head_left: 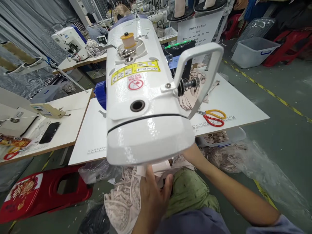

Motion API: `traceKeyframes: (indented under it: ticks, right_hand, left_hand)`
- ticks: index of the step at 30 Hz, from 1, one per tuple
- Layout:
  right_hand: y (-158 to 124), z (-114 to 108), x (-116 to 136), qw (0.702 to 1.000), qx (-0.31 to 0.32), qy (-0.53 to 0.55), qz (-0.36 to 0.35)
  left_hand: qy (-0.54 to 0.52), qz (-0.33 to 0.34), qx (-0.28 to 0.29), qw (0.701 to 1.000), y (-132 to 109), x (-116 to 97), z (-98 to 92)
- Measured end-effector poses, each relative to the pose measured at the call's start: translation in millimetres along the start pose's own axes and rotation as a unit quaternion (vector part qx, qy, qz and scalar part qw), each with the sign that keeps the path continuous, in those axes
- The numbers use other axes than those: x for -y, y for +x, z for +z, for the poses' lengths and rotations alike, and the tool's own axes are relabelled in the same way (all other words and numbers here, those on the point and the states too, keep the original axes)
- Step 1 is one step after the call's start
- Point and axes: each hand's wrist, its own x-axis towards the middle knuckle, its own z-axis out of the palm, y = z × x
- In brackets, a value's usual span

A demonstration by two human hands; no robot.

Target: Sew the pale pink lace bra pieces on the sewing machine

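Note:
A white sewing machine point(143, 100) fills the middle of the view, and its head covers the sewing area. Below its front edge my left hand point(154, 191) touches a pale beige piece of lace fabric point(159, 168); its forefinger is stretched out, with the thumb apart. More of the lace fabric point(122, 201) hangs in a bunch to the left of that hand. My right hand point(191, 152) reaches in from the right beside the fabric. The machine head hides its fingers, so whether they grip anything does not show.
Scissors point(213, 117) with red and yellow handles lie on the white table point(243, 107) at right, near beige strips point(192, 94). A red stool point(48, 191) stands at lower left. A phone point(49, 132) lies on the neighbouring table. A fabric-filled bin point(235, 135) sits below the right edge.

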Motion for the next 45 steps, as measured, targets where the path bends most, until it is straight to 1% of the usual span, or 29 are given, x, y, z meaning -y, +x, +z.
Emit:
traceKeyframes:
  ticks: [2,4,6,8,10,11,13,14,15,16,17,19,20,21,22,23,24,25,27,28,29,30,32,35,37,39,41,43,45]
  right_hand:
    - [-18.0,-8.1,3.0,0.999,0.014,0.035,0.034]
    - [-38.6,-13.3,7.8,0.997,0.053,0.021,0.055]
    - [-59.5,-15.3,13.4,0.994,0.087,-0.023,0.060]
    - [-78.3,-15.5,17.7,0.992,0.098,-0.038,0.074]
    - [-92.8,-16.4,18.9,0.989,0.097,0.011,0.113]
    - [-98.1,-17.6,18.4,0.985,0.091,0.049,0.140]
    - [-104.8,-21.5,16.7,0.971,0.082,0.121,0.190]
    - [-106.3,-23.8,16.2,0.964,0.084,0.145,0.206]
    - [-106.7,-26.2,16.5,0.959,0.094,0.159,0.213]
    - [-105.9,-28.4,17.7,0.956,0.116,0.167,0.210]
    - [-104.2,-30.4,19.8,0.954,0.144,0.171,0.199]
    - [-98.6,-33.2,25.7,0.949,0.219,0.163,0.156]
    - [-95.4,-33.9,28.7,0.944,0.269,0.143,0.126]
    - [-92.1,-33.9,31.0,0.939,0.316,0.105,0.088]
    - [-89.2,-33.1,32.2,0.934,0.351,0.042,0.042]
    - [-86.8,-31.4,31.8,0.928,0.369,-0.047,-0.010]
    - [-84.9,-28.8,29.8,0.915,0.367,-0.153,-0.063]
    - [-83.7,-25.5,26.2,0.895,0.346,-0.259,-0.113]
    - [-82.5,-17.9,16.0,0.845,0.278,-0.413,-0.197]
    - [-82.3,-14.4,10.4,0.827,0.250,-0.447,-0.230]
    - [-82.2,-11.6,5.4,0.822,0.224,-0.455,-0.258]
    - [-82.4,-9.6,1.3,0.827,0.201,-0.445,-0.279]
    - [-83.8,-8.3,-2.9,0.860,0.147,-0.396,-0.287]
    - [-89.1,-8.7,-1.5,0.915,0.050,-0.323,-0.236]
    - [-93.3,-6.7,0.7,0.931,0.025,-0.297,-0.213]
    - [-96.4,-2.6,1.6,0.933,0.041,-0.288,-0.212]
    - [-98.0,1.7,1.3,0.928,0.027,-0.297,-0.221]
    - [-98.5,4.1,0.6,0.920,-0.016,-0.314,-0.234]
    - [-98.7,4.3,0.8,0.915,-0.028,-0.327,-0.235]
  left_hand:
    - [-0.005,0.012,0.008,1.000,-3.9,-4.4,-0.5]
    - [-0.009,0.023,0.026,0.999,-14.3,-15.9,-2.0]
    - [-0.004,0.037,0.054,0.998,-32.0,-32.8,-4.0]
    - [-0.015,0.049,0.084,0.995,-52.3,-48.0,-7.1]
    - [-0.084,0.051,0.127,0.987,-66.9,-53.3,-12.5]
    - [-0.141,0.041,0.163,0.976,-69.7,-51.1,-16.3]
    - [-0.248,0.005,0.239,0.939,-64.4,-39.5,-25.9]
    - [-0.283,-0.010,0.260,0.923,-56.9,-32.3,-31.8]
    - [-0.298,-0.013,0.257,0.919,-47.2,-25.6,-38.0]
    - [-0.298,0.002,0.231,0.926,-36.3,-20.6,-44.4]
    - [-0.293,0.037,0.194,0.935,-25.2,-17.6,-50.3]
    - [-0.279,0.141,0.147,0.938,-5.5,-17.7,-58.0]
    - [-0.267,0.188,0.152,0.933,2.1,-19.5,-58.7]
    - [-0.252,0.216,0.174,0.927,7.9,-21.4,-56.8]
    - [-0.240,0.210,0.210,0.924,11.9,-22.6,-52.5]
    - [-0.240,0.162,0.256,0.922,14.4,-22.6,-46.2]
    - [-0.253,0.083,0.306,0.914,15.7,-21.1,-38.6]
    - [-0.273,-0.007,0.348,0.897,16.0,-18.4,-30.4]
    - [-0.333,-0.158,0.415,0.832,15.6,-10.4,-15.2]
    - [-0.371,-0.199,0.438,0.794,15.3,-6.3,-9.3]
    - [-0.406,-0.219,0.454,0.762,15.0,-2.6,-5.0]
    - [-0.437,-0.230,0.460,0.738,14.6,0.2,-2.6]
    - [-0.484,-0.259,0.447,0.706,13.2,3.1,-2.6]
    - [-0.508,-0.275,0.399,0.712,9.6,1.5,-10.2]
    - [-0.502,-0.257,0.366,0.740,7.7,-1.3,-15.9]
    - [-0.472,-0.230,0.333,0.784,7.1,-4.1,-19.5]
    - [-0.434,-0.213,0.311,0.818,7.3,-6.3,-21.0]
    - [-0.410,-0.208,0.308,0.833,7.5,-7.8,-21.2]
    - [-0.396,-0.206,0.310,0.839,7.3,-9.0,-21.1]
